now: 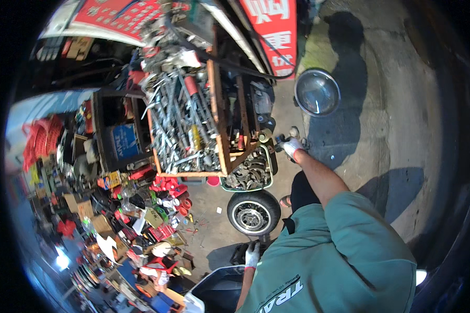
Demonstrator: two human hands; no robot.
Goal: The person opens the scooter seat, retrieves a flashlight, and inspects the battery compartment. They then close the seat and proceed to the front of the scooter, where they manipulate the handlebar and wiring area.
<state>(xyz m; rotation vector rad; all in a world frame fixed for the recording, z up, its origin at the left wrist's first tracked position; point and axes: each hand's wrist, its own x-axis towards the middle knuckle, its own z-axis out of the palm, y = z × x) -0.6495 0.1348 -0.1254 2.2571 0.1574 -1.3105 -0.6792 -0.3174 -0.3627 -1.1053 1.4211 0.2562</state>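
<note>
Your right hand point(292, 147), gloved in white, reaches out just beside the wooden tool tray point(193, 125) and is closed around a small dark tool point(280, 139) at the tray's right edge. Your left hand point(253, 254), also gloved, rests on the dark front of a scooter point(219, 287) below the tray; you cannot tell whether its fingers are curled or flat. The small wheel point(253, 213) sits just under the tray, near the left hand. A crate of metal parts point(250, 175) hangs at the tray's lower right corner. A shiny round bowl point(317, 92) lies on the concrete beyond the tray's right side.
</note>
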